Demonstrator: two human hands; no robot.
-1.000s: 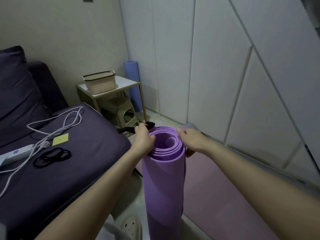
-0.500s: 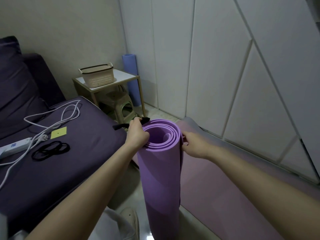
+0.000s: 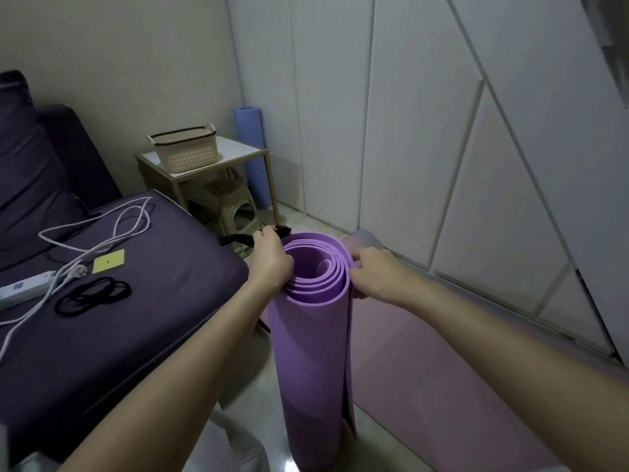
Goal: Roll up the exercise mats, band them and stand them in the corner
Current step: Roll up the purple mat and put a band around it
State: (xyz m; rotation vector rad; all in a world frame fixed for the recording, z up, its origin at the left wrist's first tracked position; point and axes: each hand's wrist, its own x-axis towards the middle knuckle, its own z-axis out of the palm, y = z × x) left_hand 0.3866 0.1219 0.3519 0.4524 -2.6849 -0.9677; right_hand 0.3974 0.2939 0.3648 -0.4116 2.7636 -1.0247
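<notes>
A rolled purple mat stands upright on the floor in front of me. My left hand grips its top rim on the left side, with a black band sticking out from under its fingers. My right hand holds the rim on the right, its fingers curled on the mat's outer edge. A pink mat lies flat on the floor to the right. A blue rolled mat stands upright in the far corner. Several black bands lie on the sofa.
A dark purple sofa fills the left, carrying a white power strip with its cable and a yellow note. A side table with a beige basket stands over a green stool. White cabinet doors line the right.
The upright purple roll has shifted slightly. My right hand moved from the top of the rim down to its right side, then back up onto the outer edge.
</notes>
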